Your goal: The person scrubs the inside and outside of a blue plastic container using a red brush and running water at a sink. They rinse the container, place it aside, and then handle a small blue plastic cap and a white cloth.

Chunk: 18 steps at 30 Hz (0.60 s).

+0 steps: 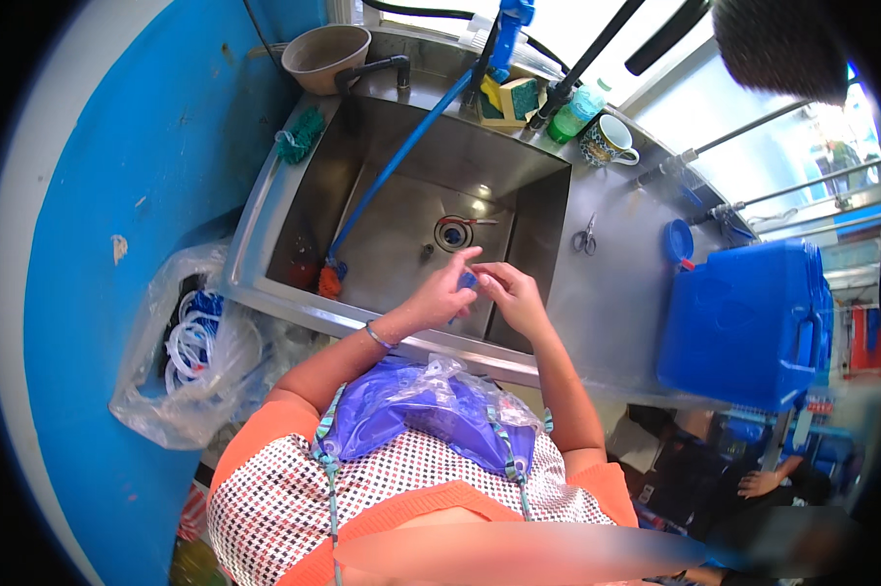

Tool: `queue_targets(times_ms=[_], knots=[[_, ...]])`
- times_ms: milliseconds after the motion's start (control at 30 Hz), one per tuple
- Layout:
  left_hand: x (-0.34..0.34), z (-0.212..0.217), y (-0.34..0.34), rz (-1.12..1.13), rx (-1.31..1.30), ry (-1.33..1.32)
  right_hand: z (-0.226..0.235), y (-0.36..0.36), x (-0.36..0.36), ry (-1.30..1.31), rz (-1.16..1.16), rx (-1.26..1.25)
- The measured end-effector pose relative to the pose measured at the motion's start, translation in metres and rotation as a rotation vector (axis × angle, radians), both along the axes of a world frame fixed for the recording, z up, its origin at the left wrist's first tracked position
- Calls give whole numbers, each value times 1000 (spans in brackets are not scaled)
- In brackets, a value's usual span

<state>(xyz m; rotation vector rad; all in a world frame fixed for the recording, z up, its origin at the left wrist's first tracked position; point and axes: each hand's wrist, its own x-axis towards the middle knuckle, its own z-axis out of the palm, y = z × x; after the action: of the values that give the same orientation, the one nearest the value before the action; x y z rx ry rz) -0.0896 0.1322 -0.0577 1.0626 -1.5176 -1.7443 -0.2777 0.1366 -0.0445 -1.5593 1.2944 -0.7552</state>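
Both hands are close together over the near side of a steel sink [401, 205]. My left hand [442, 295] has its fingers bent round a small blue thing [467, 281], too small and covered to name. My right hand [515, 298] meets it from the right, thumb and fingertips pinched together at the edge of the blue thing; what lies between those fingertips is hidden. Below them in the basin is the round drain [453, 234], with a thin reddish item [468, 221] lying across it. A long blue stick [401, 156] leans into the basin, with an orange scrubber [330, 280] at its lower end.
A black faucet [374, 68] and beige bowl [325, 59] stand far left, near a green scouring pad [301, 135]. Along the back are sponges [519, 101], a green bottle [575, 112] and mug [608, 141]. Scissors [585, 236] and a blue jug [740, 322] are right. Another person's hand [759, 482] shows lower right.
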Motion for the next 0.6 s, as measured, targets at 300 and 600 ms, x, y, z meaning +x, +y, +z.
queue_targets(times_ms=[300, 600], knots=[[109, -16, -8, -167, -67, -102, -15, 23, 119, 9, -148, -70], [96, -31, 5, -523, -328, -130, -29, 97, 90, 82, -439, 9]])
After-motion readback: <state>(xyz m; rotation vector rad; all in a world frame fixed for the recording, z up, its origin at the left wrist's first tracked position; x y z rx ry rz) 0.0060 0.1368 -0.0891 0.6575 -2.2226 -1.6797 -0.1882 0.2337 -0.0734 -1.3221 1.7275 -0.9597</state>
